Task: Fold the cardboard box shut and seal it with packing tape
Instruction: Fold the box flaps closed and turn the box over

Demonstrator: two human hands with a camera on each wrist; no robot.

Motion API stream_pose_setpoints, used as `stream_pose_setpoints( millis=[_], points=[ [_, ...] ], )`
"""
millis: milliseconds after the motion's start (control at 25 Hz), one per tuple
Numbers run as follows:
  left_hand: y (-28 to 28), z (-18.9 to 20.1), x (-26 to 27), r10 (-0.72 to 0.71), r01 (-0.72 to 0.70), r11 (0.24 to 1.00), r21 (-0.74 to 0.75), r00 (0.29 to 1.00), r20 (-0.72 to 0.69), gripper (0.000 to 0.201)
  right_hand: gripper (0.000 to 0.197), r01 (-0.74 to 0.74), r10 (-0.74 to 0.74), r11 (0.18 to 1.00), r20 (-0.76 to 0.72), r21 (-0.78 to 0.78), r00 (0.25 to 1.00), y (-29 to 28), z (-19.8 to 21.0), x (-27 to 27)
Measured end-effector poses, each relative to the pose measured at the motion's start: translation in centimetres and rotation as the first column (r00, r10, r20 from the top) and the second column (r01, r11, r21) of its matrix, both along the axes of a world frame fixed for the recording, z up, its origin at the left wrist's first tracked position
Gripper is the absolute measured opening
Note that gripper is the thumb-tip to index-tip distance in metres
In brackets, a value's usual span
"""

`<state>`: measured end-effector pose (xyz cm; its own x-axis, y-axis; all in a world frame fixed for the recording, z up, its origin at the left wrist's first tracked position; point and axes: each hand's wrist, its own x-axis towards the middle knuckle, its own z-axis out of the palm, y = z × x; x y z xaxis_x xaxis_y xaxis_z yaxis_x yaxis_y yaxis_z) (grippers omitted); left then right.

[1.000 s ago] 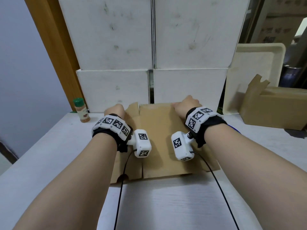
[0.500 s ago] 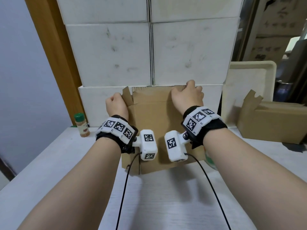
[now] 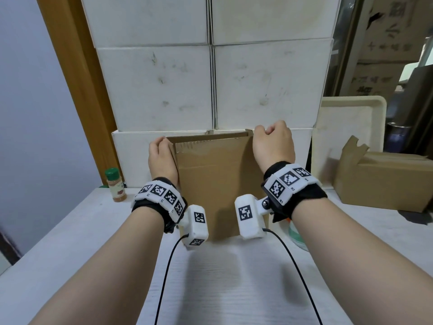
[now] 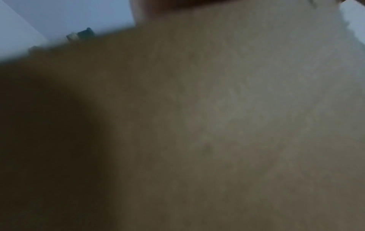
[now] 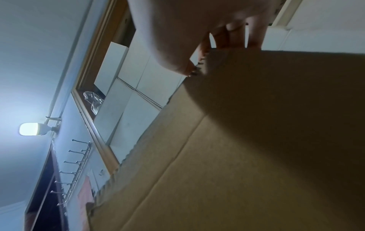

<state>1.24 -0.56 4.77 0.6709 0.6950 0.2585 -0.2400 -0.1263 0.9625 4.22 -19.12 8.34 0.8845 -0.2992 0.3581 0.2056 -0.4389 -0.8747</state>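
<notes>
A flattened brown cardboard box (image 3: pixel 215 184) stands upright on its lower edge on the white table (image 3: pixel 222 277), its top edge slightly spread. My left hand (image 3: pixel 159 156) grips its upper left edge and my right hand (image 3: pixel 271 141) grips its upper right corner, fingers curled over the top. The right wrist view shows those fingers (image 5: pixel 235 36) hooked over the cardboard box (image 5: pixel 237 140). Blurred cardboard (image 4: pixel 217 125) fills the left wrist view. A roll of tape (image 3: pixel 296 235) with a green-white rim lies partly hidden under my right forearm.
Stacked white boxes (image 3: pixel 210 90) form a wall right behind the cardboard. A spice bottle (image 3: pixel 115 185) with a green cap stands at the back left. At the right sit another brown box (image 3: pixel 384 179) and a cream tray (image 3: pixel 351 127) leaning upright.
The cardboard, lying flat on the table a second ago, has been tipped up onto its near edge and stands upright. Both hands rose with its far edge.
</notes>
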Motion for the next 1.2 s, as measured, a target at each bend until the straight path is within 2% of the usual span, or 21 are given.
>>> stream_pose_setpoints(
  millis=[80,160,240,320,400,440,520,600,680,880,1040,1200],
  points=[
    [0.1,-0.4,-0.1,-0.041,0.041,0.999,-0.003,0.998,-0.056,0.045,0.011,0.011,-0.011,1.000,0.022,-0.010,1.000,0.3,-0.5,-0.2],
    [0.2,-0.7,-0.4,-0.146,0.132,0.979,-0.155,0.985,-0.086,0.046,0.018,-0.011,0.009,0.999,0.032,0.050,0.999,0.6,-0.9,-0.4],
    [0.4,-1.2,-0.6,-0.248,0.210,0.919,-0.333,0.966,-0.073,0.047,0.038,-0.065,0.064,0.993,0.004,0.100,0.998,0.8,-1.3,-0.5],
    [0.9,-2.0,-0.4,-0.304,0.255,0.882,-0.396,0.950,-0.067,0.052,0.045,-0.109,0.112,0.988,-0.020,0.113,0.994,0.9,-1.5,-0.6],
    [1.1,-2.7,-0.2,-0.344,0.289,0.856,-0.428,0.937,-0.055,0.064,0.033,-0.159,0.163,0.961,0.002,0.228,0.987,0.9,-1.7,-0.8],
    [1.1,-3.0,-0.2,-0.368,0.312,0.838,-0.448,0.929,-0.041,0.069,0.035,-0.184,0.192,0.934,0.003,0.307,0.981,1.0,-1.7,-0.9],
    [0.9,-3.5,-0.3,-0.426,0.373,0.801,-0.469,0.905,-0.007,0.074,0.051,-0.205,0.239,0.884,-0.028,0.419,0.971,0.8,-1.8,-1.2],
    [0.9,-3.8,-0.2,-0.472,0.422,0.775,-0.471,0.881,0.012,0.075,0.058,-0.189,0.254,0.865,-0.081,0.466,0.964,0.5,-2.0,-1.4],
    [0.8,-4.0,-0.1,-0.508,0.462,0.752,-0.471,0.861,0.033,0.075,0.062,-0.169,0.272,0.849,-0.138,0.500,0.952,0.2,-2.3,-1.6],
    [0.7,-4.1,0.1,-0.482,0.445,0.771,-0.456,0.875,0.038,0.059,0.063,-0.156,0.281,0.875,-0.217,0.459,0.935,-0.1,-3.6,-1.4],
    [0.6,-4.5,0.0,-0.470,0.432,0.769,-0.471,0.882,0.042,0.061,0.061,-0.145,0.297,0.863,-0.254,0.484,0.920,-0.2,-5.4,-0.9],
    [-0.1,-6.2,-0.4,-0.501,0.435,0.733,-0.523,0.865,0.016,0.065,0.057,-0.110,0.302,0.847,-0.299,0.521,0.905,-0.5,-6.9,-1.0]
  ],
)
